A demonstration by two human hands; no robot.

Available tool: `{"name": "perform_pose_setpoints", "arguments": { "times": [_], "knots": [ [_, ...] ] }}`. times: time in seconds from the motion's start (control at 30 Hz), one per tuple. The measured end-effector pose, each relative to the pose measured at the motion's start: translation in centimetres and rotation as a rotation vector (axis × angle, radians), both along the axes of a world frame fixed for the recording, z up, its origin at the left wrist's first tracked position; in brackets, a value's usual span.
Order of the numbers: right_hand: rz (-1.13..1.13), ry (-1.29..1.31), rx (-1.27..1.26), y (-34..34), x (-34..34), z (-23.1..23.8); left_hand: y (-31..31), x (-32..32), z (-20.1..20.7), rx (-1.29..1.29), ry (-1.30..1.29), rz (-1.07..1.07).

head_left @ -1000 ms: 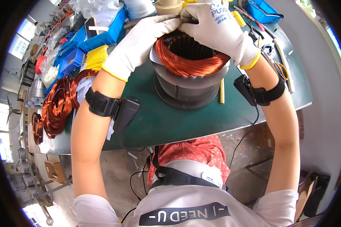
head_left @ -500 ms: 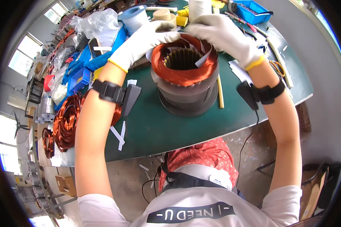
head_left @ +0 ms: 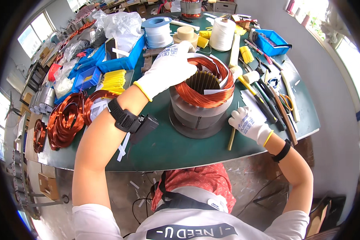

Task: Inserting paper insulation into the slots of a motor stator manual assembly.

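Note:
A grey motor stator (head_left: 196,118) stands upright on the green table, a thick ring of copper winding (head_left: 212,99) around its top. White paper strips (head_left: 215,91) stick out of the winding. My left hand (head_left: 170,66), in a white glove, grips the winding at its far left, thumb toward the bore; some fingertips are hidden. Right of the stator, my gloved right hand (head_left: 250,126) has its curled fingers on a thin tan stick (head_left: 231,140), low over the table. The stick's ends show above and below the fingers.
Pliers, a yellow-black handled tool (head_left: 260,103) and scissors (head_left: 286,102) lie to the right. Blue bins (head_left: 126,62), a thread cone (head_left: 222,35) and a blue spool (head_left: 157,34) stand at the back. Copper coils (head_left: 68,124) lie left; white strips (head_left: 124,147) near the front edge.
My right hand has left the top of the winding and come down to the stick at the right. My left hand has moved onto the winding's left side. The view has shifted.

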State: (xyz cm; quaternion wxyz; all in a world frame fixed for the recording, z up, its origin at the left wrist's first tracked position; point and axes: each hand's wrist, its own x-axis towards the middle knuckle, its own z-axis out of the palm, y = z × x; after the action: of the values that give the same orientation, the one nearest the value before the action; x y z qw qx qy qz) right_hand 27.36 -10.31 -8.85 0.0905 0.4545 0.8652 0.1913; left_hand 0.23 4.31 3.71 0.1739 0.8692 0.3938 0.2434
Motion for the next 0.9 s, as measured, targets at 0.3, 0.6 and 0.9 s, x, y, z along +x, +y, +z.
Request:
{"name": "perform_pose_setpoints", "arguments": {
  "times": [0.3, 0.6, 0.9],
  "knots": [
    [-0.223, 1.678, 0.032, 2.9, -1.8, 17.6, -0.6, 0.8, 0.3, 0.006, -0.017, 0.046],
    [0.144, 2.096, -0.344, 12.9, -6.2, 19.2, -0.5, 2.2, 0.6, -0.017, 0.1, 0.079],
    [0.24, 2.407, -0.388, 15.1, -7.2, 17.9, -0.4, 1.7, 1.4, -0.075, 0.051, -0.009]
  ]
}}
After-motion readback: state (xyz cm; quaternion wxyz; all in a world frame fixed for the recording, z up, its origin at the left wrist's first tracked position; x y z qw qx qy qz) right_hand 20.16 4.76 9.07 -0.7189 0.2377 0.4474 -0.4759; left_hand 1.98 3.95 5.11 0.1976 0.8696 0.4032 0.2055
